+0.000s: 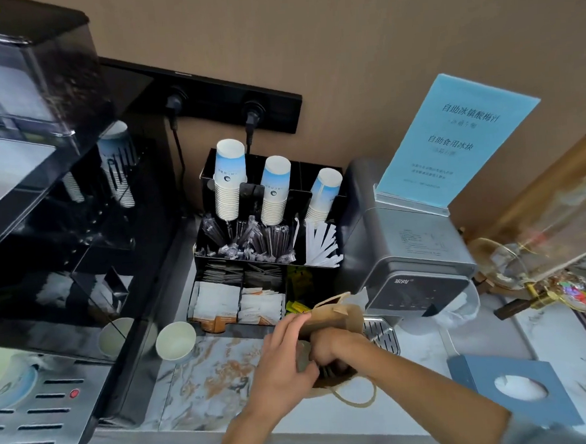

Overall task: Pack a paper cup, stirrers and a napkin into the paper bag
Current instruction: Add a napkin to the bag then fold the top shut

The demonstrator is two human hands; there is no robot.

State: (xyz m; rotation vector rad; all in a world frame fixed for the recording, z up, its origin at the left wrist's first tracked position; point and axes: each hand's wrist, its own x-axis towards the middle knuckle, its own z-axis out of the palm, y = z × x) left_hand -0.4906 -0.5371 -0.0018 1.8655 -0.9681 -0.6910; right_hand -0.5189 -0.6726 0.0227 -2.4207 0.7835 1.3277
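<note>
Gripping the paper bag [345,316], left hand [283,363] fingers clamp its rim; right hand's [330,348] hidden inside.

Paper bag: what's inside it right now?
The right hand reaches into the paper bag, fingers curled around something dark. The left hand steadies the bag. Both hands cover the contents, so they cannot be identified.

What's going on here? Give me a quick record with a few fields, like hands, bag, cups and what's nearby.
left hand: holds the bag's mouth open
right hand: reaches into the bag; whether it holds anything is hidden
bag: brown paper, on the counter, in front of the organizer
loose cup: on the counter, left of the bag
cup stacks: three, upside down in the organizer
stirrers: in the organizer's middle row
tissue box: right of the bag
</note>
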